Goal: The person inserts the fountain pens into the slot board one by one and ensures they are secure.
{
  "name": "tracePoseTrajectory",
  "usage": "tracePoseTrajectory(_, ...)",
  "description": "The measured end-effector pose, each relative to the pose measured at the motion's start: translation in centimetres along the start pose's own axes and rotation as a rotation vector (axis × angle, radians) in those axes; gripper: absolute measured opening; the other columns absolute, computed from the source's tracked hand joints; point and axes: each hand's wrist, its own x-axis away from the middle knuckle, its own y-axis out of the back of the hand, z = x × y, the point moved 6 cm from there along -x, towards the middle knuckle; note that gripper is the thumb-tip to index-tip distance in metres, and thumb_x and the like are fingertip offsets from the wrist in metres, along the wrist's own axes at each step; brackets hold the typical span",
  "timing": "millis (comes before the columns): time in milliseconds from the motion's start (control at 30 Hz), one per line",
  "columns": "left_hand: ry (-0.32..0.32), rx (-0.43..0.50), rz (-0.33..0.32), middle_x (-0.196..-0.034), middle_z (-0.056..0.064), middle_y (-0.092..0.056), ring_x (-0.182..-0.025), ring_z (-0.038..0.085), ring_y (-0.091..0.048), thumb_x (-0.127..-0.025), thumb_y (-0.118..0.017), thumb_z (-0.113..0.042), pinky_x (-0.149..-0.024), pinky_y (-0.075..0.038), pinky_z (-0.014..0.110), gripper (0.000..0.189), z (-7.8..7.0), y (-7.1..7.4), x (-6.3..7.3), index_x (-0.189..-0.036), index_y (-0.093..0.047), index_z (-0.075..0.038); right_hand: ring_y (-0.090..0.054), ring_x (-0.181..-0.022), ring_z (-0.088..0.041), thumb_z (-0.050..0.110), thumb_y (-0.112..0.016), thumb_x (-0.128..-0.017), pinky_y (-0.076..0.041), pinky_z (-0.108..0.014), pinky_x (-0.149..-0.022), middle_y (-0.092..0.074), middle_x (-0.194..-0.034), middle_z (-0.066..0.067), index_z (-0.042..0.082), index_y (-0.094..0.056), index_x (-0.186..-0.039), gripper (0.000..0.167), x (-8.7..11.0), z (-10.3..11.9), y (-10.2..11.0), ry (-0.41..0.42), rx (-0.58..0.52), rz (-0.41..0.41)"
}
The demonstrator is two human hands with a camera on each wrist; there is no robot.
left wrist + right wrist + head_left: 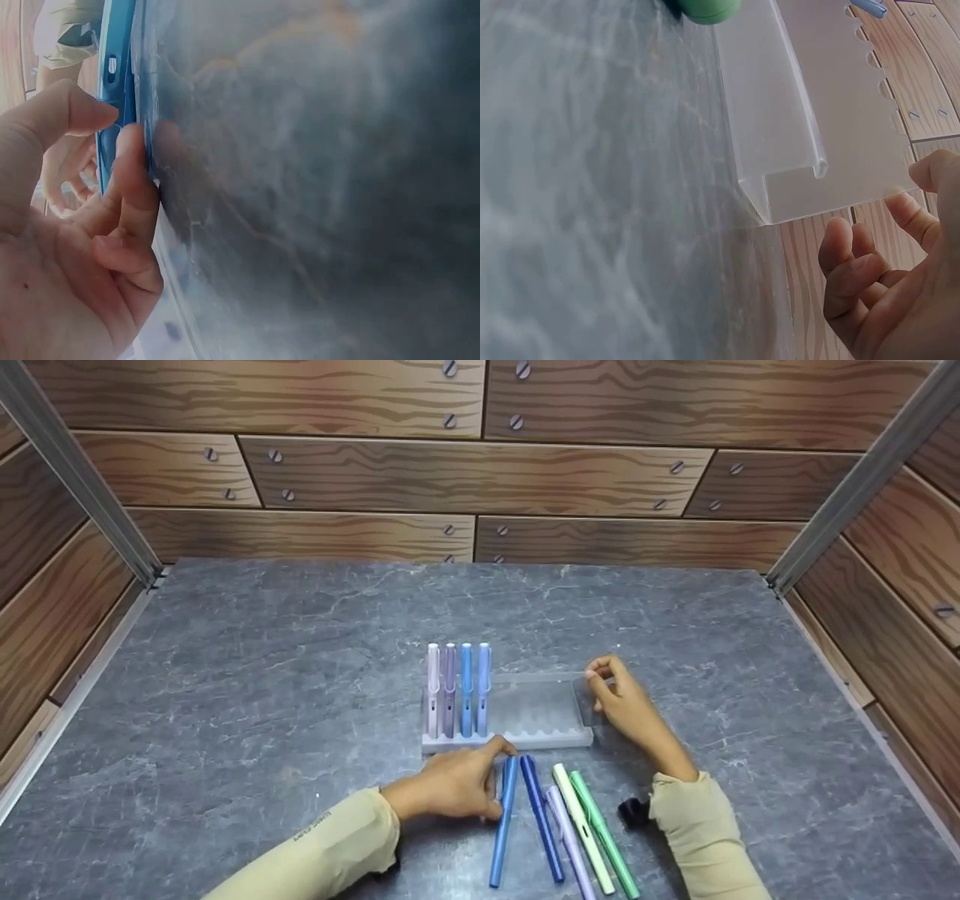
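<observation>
My left hand [459,784] pinches a blue pen [504,823] lying on the table, thumb and fingertips on either side of its barrel; the left wrist view shows this blue pen [116,71] up close. My right hand [622,697] holds the upper right corner of a clear plastic pen stand [532,705] between thumb and index finger. In the right wrist view the stand's side edge [840,180] runs to those fingertips. Lavender [433,690], purple [450,690], blue [466,690] and periwinkle pens [484,690] stand side by side in its left slots.
Right of the pinched pen lie a dark blue pen [541,817], a lilac pen [570,840], a pale cream-green pen [583,829] and a green pen [604,832]. A black object [634,813] is by the right sleeve. Wood-patterned panels [480,472] border the grey table [262,660].
</observation>
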Motion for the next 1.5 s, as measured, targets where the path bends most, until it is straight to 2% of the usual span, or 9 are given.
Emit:
tracePoseTrajectory(400, -0.05, 0.201, -0.01, -0.075, -0.005, -0.067, -0.058, 0.002, -0.053, -0.072, -0.073, -0.005, -0.056, -0.045, 0.02, 0.067, 0.1, 0.5, 0.4, -0.129, -0.042, -0.021, -0.052, -0.06, -0.015, 0.018, -0.049, -0.101, -0.039, -0.02, -0.053, -0.051, -0.1, -0.012, 0.005, -0.05, -0.108, 0.015, 0.0, -0.1, 0.0, 0.009, -0.018, 0.0)
tracePoseTrajectory(600, -0.056, 0.295, -0.01, -0.071, -0.009, -0.061, -0.058, 0.003, -0.052, -0.073, -0.07, -0.004, -0.055, -0.044, 0.02, 0.065, 0.2, 0.7, 0.5, -0.129, -0.041, -0.023, -0.053, -0.06, -0.012, 0.02, -0.049, -0.101, -0.041, -0.02, -0.054, -0.053, -0.101, -0.013, 0.005, -0.051, -0.109, 0.017, -0.1, 0.1, 0.1, 0.028, 0.009, -0.009)
tracePoseTrajectory(867, -0.106, 0.438, -0.012, -0.071, -0.006, -0.056, -0.06, 0.006, -0.05, -0.075, -0.063, 0.001, -0.057, -0.044, 0.019, 0.064, -0.3, 1.5, 0.5, -0.132, -0.039, -0.015, -0.051, -0.059, -0.011, 0.019, -0.049, -0.101, -0.041, -0.02, -0.053, -0.053, -0.099, -0.012, 0.005, -0.051, -0.107, 0.016, 0.0, 0.2, 0.1, 0.027, -0.003, -0.015)
tracePoseTrajectory(1033, -0.116, 0.468, -0.053, -0.073, -0.004, -0.057, -0.062, 0.008, -0.051, -0.076, -0.063, 0.0, -0.059, -0.045, 0.021, 0.065, -0.5, 2.7, 0.8, -0.134, -0.038, -0.015, -0.051, -0.061, -0.013, 0.018, -0.049, -0.101, -0.041, -0.02, -0.053, -0.052, -0.1, -0.013, 0.005, -0.051, -0.108, 0.015, 0.0, 0.1, 0.0, 0.018, -0.007, -0.003)
tracePoseTrajectory(1267, -0.127, 0.517, -0.163, -0.069, -0.003, -0.054, -0.058, 0.008, -0.047, -0.073, -0.062, 0.001, -0.057, -0.043, 0.02, 0.066, -0.8, 4.1, 0.8, -0.133, -0.039, -0.015, -0.052, -0.062, -0.016, 0.019, -0.049, -0.101, -0.042, -0.021, -0.053, -0.052, -0.102, -0.013, 0.005, -0.05, -0.108, 0.016, 0.0, 0.0, 0.0, 0.015, -0.01, -0.003)
tracePoseTrajectory(1500, -0.121, 0.48, -0.247, -0.067, -0.006, -0.055, -0.053, 0.006, -0.045, -0.072, -0.063, 0.0, -0.055, -0.042, 0.021, 0.066, -1.0, 5.0, 0.7, -0.131, -0.042, -0.02, -0.053, -0.062, -0.017, 0.017, -0.048, -0.101, -0.043, -0.021, -0.054, -0.052, -0.101, -0.013, 0.005, -0.05, -0.108, 0.014, -0.1, 0.1, 0.0, 0.02, -0.021, 0.003)
